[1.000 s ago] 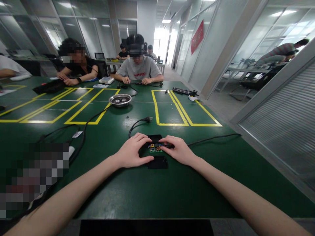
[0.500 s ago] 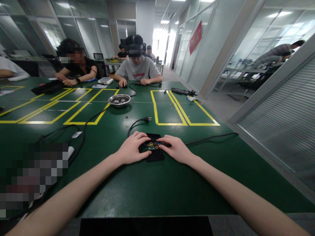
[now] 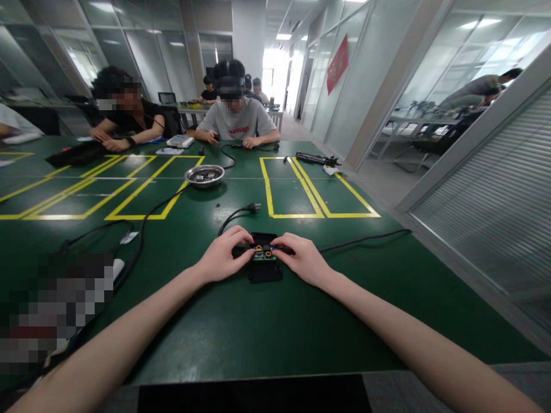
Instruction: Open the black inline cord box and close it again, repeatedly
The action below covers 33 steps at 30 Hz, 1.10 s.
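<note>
A small green circuit board [image 3: 263, 257] with copper-ringed coils and thin coloured wires lies between my hands, by an opened black plastic case. One case half [image 3: 264, 236] is behind the board and the other [image 3: 266, 273] is in front, nearer me. With thumb and fingers, my left hand [image 3: 226, 255] pinches a black cable end at the board's left side. My right hand [image 3: 301, 257] pinches the black cable [image 3: 365, 238] where its wires meet the board's right side. Fingertips partly hide both cable ends.
A black power plug [image 3: 253, 207] on a cord lies behind my left hand. Beyond it stands a metal bowl [image 3: 204, 176] with small metal parts. Yellow tape [image 3: 297, 216] marks the green table [image 3: 275, 327]. A folded black tripod-like item [image 3: 317, 159] lies far right. Co-workers sit opposite.
My left thumb and fingers have drawn closer together at the board's left side. The board shows more fully and sits flatter. The whole view has shifted slightly.
</note>
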Each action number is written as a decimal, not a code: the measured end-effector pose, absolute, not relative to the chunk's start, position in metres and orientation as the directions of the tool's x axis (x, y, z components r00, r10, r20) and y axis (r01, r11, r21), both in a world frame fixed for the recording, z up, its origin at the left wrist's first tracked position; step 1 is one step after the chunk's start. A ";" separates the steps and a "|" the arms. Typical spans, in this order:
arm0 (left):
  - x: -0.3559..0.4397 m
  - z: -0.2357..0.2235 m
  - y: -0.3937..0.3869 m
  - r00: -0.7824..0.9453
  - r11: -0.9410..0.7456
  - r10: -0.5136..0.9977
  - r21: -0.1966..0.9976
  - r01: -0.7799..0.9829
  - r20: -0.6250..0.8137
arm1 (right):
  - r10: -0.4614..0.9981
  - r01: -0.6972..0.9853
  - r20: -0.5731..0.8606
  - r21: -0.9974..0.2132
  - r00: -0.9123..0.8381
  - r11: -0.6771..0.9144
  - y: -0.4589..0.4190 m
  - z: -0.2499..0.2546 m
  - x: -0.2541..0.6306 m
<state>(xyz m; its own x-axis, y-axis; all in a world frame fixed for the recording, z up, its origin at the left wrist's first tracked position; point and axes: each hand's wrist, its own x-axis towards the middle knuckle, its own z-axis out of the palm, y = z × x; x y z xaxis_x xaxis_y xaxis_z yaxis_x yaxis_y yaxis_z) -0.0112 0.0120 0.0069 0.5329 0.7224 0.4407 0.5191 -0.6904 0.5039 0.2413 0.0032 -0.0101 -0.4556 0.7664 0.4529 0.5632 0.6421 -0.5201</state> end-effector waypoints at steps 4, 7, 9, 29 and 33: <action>-0.015 0.013 0.014 0.525 -0.693 0.713 0.351 0.630 0.465 | 0.725 0.521 0.517 -0.505 -0.455 0.688 0.002 -0.002 0.246; -0.018 0.019 0.013 0.538 -0.686 0.703 0.245 0.685 0.465 | 0.691 0.483 0.526 -0.494 -0.496 0.723 -0.001 0.004 0.251; -0.020 0.022 0.011 0.566 -0.695 0.696 0.216 0.686 0.442 | 0.659 0.441 0.517 -0.491 -0.547 0.751 -0.003 0.007 0.253; -0.013 0.017 0.003 0.609 -0.644 0.764 0.186 0.742 0.214 | 0.587 0.427 0.409 -0.421 -0.698 0.801 -0.009 0.004 0.252; -0.010 0.019 0.003 0.576 -0.606 0.791 0.135 0.784 0.207 | 0.601 0.426 0.407 -0.443 -0.688 0.789 -0.009 0.005 0.251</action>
